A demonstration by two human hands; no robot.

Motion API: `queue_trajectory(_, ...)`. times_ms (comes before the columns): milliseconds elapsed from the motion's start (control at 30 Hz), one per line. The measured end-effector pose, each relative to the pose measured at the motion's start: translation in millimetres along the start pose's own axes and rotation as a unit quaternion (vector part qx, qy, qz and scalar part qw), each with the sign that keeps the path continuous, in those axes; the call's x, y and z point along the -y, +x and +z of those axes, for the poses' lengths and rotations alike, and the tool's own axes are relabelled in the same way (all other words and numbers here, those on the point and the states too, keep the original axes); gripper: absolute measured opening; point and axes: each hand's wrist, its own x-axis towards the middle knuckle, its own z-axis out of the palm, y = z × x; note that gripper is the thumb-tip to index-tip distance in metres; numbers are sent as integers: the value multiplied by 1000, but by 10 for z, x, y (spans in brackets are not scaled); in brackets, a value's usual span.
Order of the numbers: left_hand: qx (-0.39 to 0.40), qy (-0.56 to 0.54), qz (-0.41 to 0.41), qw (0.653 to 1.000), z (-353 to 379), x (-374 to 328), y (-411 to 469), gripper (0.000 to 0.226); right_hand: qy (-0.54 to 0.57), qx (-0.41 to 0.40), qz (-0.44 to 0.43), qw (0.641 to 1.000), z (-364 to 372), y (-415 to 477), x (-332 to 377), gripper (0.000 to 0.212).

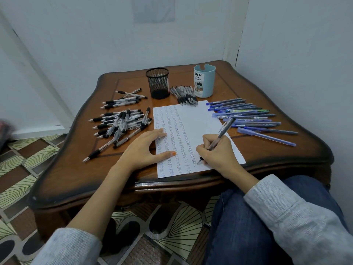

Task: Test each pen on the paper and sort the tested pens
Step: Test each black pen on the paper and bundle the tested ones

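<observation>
Wooden table (267, 155): carries all the task items.

Paper (193, 119): lies flat at the near centre. Columns of small test marks fill its left and middle; the right strip is bare.

Pens: a loose heap of clear black-grip pens (122, 121) lies left of the sheet, a fanned row of blue pens (248, 115) lies right of it, and a small bundle (184, 94) sits at its far edge between the two holders. Which groups have been tested cannot be told.

Holders: the mesh cup (157, 83) looks empty; the inside of the blue organizer (204, 81) is hidden.

Judgement: testing is well advanced, but sorting into holders appears not yet begun (assuming the holders are the destination).

Left hand (145, 148): flat on the sheet's left edge, fingers straight, thumb spread wide, pinning the paper.

Right hand (215, 153): fingers curled closely round a grey pen (219, 136), tip on the paper near its lower edge.
</observation>
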Motion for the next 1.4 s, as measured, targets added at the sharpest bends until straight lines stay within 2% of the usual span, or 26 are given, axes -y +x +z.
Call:
queue_trajectory(433,4,-3,-4,1000,-9,-20,-5,92,-10,2,-17,1000,33,14,-35,48)
queue_trajectory(533,3,-4,-3,1000,-3,-16,-6,93,-16,4,4,1000,24,20,-38,47)
queue_trajectory(633,2,-8,-5,1000,-6,-8,-2,93,88,13,78,993,-22,28,19,41)
queue_trajectory(700,1,-12,-6,1000,-4,-4,-2,93,191,18,124,974,-56,41,79,37)
queue_trajectory(733,1,-14,-6,1000,-3,-3,-2,92,209,22,132,969,-68,46,97,32)
queue_trajectory(800,0,-15,-7,1000,0,0,-2,90,193,35,135,971,-74,42,115,26)
queue_trajectory(900,-6,-14,-11,1000,0,-9,0,87,156,41,133,978,-78,21,103,36)
queue_trajectory(1133,-30,-2,-26,999,-3,-24,-16,73,141,38,108,983,-82,30,111,33)
queue_trajectory(1300,-40,5,-34,999,-7,-33,-21,70,120,45,96,987,-85,21,123,38)
queue_trajectory(1400,-46,2,-35,998,-11,-32,-28,61,102,53,102,988,-83,26,122,40)
